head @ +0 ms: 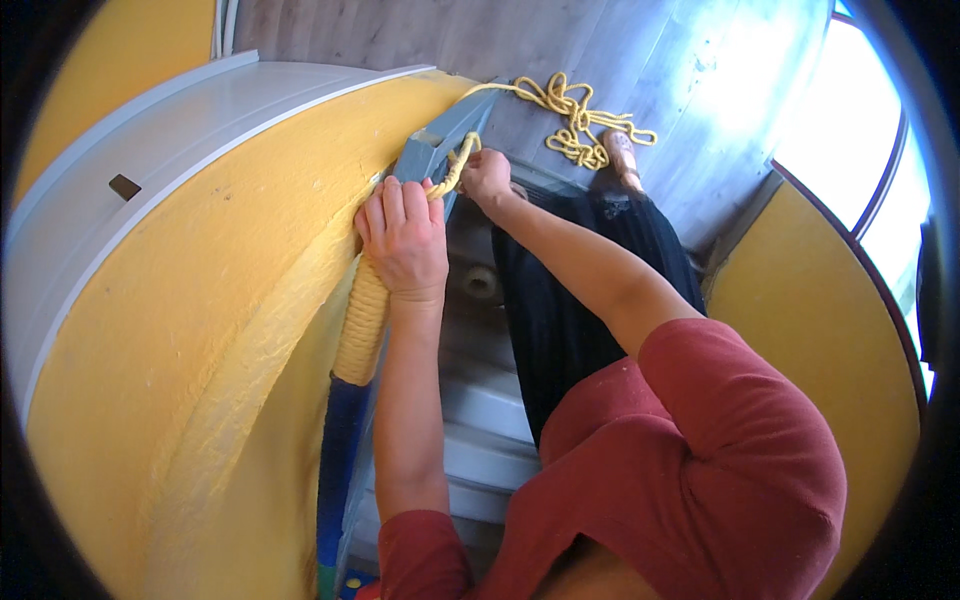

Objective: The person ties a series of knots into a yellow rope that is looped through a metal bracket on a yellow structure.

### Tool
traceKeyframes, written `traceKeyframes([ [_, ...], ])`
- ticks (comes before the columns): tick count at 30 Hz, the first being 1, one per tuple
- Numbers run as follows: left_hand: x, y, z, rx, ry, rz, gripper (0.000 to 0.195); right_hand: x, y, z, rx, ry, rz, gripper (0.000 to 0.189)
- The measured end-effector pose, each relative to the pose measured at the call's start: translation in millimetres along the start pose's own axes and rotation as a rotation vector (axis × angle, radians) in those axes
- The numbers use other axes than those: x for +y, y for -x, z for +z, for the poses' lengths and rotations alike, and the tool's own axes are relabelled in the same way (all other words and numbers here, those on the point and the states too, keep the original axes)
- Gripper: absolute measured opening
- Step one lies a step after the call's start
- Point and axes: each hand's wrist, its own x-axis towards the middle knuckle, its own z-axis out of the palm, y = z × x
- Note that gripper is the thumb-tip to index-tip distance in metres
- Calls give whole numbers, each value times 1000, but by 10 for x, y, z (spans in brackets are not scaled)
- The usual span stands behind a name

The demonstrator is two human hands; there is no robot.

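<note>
My left hand (405,232) is wrapped over the upper end of a rail (360,330) bound in tight coils of pale yellow rope. Just to its right, my right hand (486,178) has its fingers closed at a loop of yellow rope (456,169) that comes out by the left hand. My fingertips there are partly hidden. Behind the loop stands the blue-grey wooden side post (420,156) of a staircase or ladder. Below the yellow coils, the rail has a dark blue covering (341,450), then green at the bottom.
Loose yellow rope (577,120) lies tangled on the plank floor (645,45) beside my foot (621,154). Grey-white steps (487,450) descend under me. A yellow wall (247,217) with a white ledge (187,90) curves along the left; another yellow wall (810,300) with windows is at right.
</note>
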Motion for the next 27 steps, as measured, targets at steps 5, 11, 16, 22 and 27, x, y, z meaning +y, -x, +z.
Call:
traceKeyframes([
  [5,-35,47,4,-34,11,-20,18,451,551,-939,-262,845,-509,23],
  [11,-75,43,-47,-39,3,-23,17,1736,1040,-3712,-815,2020,415,20],
  [16,-22,9,10,-17,39,-34,17,1172,741,-3206,-904,1734,130,34],
  [22,-65,59,-18,-47,19,-50,18,-210,210,-985,-238,386,-653,59],
  [27,-59,66,20,-30,13,-18,19,-461,-29,-12,183,326,-415,71],
])
